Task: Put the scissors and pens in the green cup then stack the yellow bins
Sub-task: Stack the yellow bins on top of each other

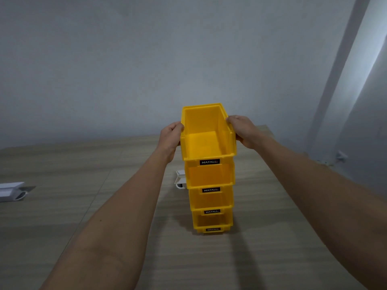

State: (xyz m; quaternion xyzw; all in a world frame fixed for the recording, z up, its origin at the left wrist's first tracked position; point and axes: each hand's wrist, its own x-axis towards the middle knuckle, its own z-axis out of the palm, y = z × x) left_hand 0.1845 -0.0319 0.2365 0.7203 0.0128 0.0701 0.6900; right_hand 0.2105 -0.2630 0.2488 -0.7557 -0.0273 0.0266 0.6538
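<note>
Several yellow bins stand in one stack (pixel 211 197) on the wooden table, each with a black MATALL label on its front. The top yellow bin (pixel 206 143) is empty and sits on the stack. My left hand (pixel 170 137) grips its left wall, fingers curled over the rim. My right hand (pixel 243 130) grips its right wall the same way. The green cup, the scissors and the pens are out of view.
The wooden table (pixel 104 206) reaches back to a grey wall. A white object (pixel 180 179) pokes out behind the stack on its left. Another white object (pixel 10 191) lies at the table's left edge.
</note>
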